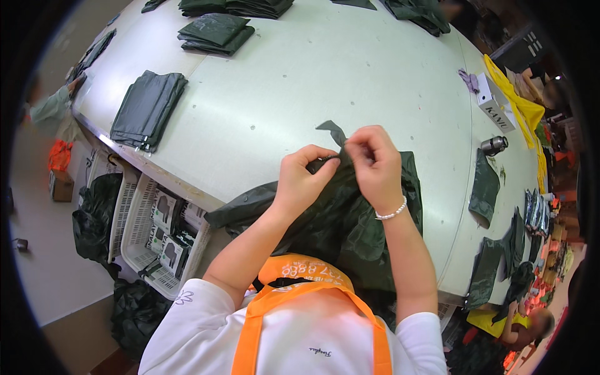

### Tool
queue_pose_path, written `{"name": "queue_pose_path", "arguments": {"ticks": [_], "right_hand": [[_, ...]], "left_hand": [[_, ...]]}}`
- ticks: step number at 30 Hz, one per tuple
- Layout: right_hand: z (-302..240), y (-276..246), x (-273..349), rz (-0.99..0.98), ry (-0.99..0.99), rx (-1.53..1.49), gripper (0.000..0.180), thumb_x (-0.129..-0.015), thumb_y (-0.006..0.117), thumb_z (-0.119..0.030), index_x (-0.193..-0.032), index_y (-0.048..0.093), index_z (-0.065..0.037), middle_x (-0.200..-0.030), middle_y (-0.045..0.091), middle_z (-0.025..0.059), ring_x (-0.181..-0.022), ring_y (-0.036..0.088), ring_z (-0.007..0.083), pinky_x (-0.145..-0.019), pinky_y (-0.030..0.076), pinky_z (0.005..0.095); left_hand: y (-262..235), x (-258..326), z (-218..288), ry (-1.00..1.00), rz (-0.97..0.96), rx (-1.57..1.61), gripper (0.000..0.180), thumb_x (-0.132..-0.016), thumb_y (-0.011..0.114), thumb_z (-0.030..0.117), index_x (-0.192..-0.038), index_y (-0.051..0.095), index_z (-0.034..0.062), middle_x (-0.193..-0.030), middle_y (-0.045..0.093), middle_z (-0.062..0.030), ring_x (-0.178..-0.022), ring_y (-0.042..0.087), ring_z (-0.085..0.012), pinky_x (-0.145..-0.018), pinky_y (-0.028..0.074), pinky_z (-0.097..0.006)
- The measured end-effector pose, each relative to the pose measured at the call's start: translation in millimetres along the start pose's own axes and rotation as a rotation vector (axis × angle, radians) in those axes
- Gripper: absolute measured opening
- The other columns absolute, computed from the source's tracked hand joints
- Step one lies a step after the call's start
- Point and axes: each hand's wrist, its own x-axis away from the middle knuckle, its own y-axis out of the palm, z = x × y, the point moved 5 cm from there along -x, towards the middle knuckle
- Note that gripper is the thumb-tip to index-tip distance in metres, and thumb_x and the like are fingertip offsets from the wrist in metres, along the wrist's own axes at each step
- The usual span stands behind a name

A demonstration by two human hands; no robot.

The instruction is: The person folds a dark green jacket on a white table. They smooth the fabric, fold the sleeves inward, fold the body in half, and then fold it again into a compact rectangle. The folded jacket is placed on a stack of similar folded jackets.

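Note:
A dark green, slightly shiny fabric piece, loose and crumpled, hangs over the near table edge in front of my body. My left hand pinches its upper edge between thumb and fingers. Close beside it, my right hand, with a beaded bracelet at the wrist, has its fingers closed on the same fabric near the top. A narrow dark green strip sticks up from between the two hands, its tip bent to the left. What exactly lies between the right fingertips is partly hidden.
Folded dark green stacks lie on the pale table: one at left, another farther back. At right are a white box, a metal flask and cut fabric pieces. A white basket holds packages below left. Other people work nearby.

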Motion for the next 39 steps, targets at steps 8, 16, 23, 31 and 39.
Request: {"name": "queue_pose_path", "arguments": {"ticks": [8, 16, 23, 31, 39], "right_hand": [[9.4, 2.4, 11.8, 0.058, 0.057, -0.085, 0.012, -0.081, 0.065, 0.000, -0.089, 0.057, -0.003, -0.082, 0.052, 0.0005, -0.061, 0.041, 0.0074, -0.054, 0.037, 0.0193], [25.8, -1.8, 15.4, 0.075, 0.114, -0.145, 0.010, -0.078, 0.065, -0.001, -0.082, 0.056, 0.000, -0.076, 0.054, 0.0112, -0.064, 0.056, 0.0211, -0.060, 0.045, 0.0285], [195.8, -113.1, 96.0, 0.371, 0.422, 0.391, 0.019, -0.084, 0.059, -0.017, -0.088, 0.067, 0.000, -0.088, 0.063, 0.0198, -0.083, 0.061, 0.0355, -0.073, 0.048, 0.0417], [353.6, -201.1, 187.5, 0.577, 0.896, 0.114, 0.028, -0.083, 0.065, -0.019, -0.102, 0.066, 0.001, -0.095, 0.068, 0.0159, -0.085, 0.066, 0.0231, -0.078, 0.049, 0.0300], [374.9, -199.4, 149.9, 0.484, 0.814, -0.222, 0.029, -0.074, 0.074, -0.018, -0.095, 0.067, 0.001, -0.085, 0.068, 0.0070, -0.078, 0.061, 0.0136, -0.072, 0.049, 0.0270]], "left_hand": [[-3.9, -3.2, 2.0, -0.053, 0.003, 0.030, 0.014, -0.079, 0.067, 0.009, -0.087, 0.067, -0.0031, -0.072, 0.064, -0.0009, -0.068, 0.054, -0.0041, -0.063, 0.046, -0.020], [-2.1, -7.4, -4.9, 0.069, 0.090, -0.061, 0.014, -0.080, 0.066, 0.009, -0.089, 0.065, -0.0017, -0.074, 0.063, -0.0037, -0.071, 0.055, -0.0074, -0.066, 0.045, -0.023], [-35.5, -74.7, -51.3, 0.215, 0.243, -0.645, 0.056, -0.082, 0.066, 0.015, -0.130, 0.044, -0.0008, -0.129, 0.046, -0.0215, -0.117, 0.045, -0.0339, -0.100, 0.035, -0.042], [130.6, -69.6, -68.4, 0.383, -0.297, -0.723, 0.038, -0.075, 0.068, 0.013, -0.110, 0.059, 0.0025, -0.115, 0.057, -0.0168, -0.109, 0.051, -0.0325, -0.095, 0.039, -0.040], [290.8, -70.2, -101.9, 0.064, -0.708, -0.719, 0.028, -0.081, 0.065, 0.020, -0.102, 0.063, 0.0020, -0.083, 0.065, -0.0084, -0.073, 0.060, -0.0161, -0.065, 0.048, -0.028]]}}
